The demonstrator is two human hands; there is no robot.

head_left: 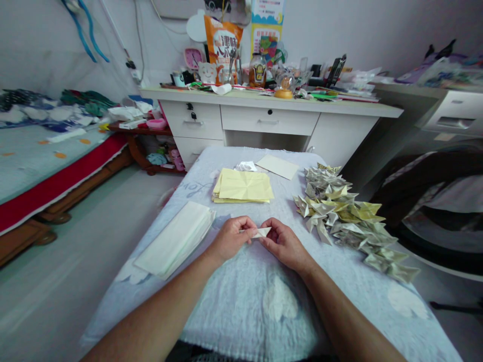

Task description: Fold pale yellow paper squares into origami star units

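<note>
Between my two hands is a small piece of folded white paper point(261, 233), pointed at its right end. My left hand point(234, 235) pinches its left part between thumb and fingers. At the other end, the thumb and curled fingers of my right hand point(279, 241) close on the paper's tip. Beyond the hands lies a stack of yellow paper sheets point(245, 186) with crease lines on the top one. To the left rests a long stack of white paper point(175, 239). Many folded paper pieces point(347, 216) are heaped in a long row on the right.
A patterned cloth point(226, 311) covers the table. At its far end lie a pale card point(277, 166) and a crumpled white paper point(245, 166). Behind stands a cluttered white desk point(269, 118). A bed point(56, 171) is on the left, a washing machine point(445, 201) on the right.
</note>
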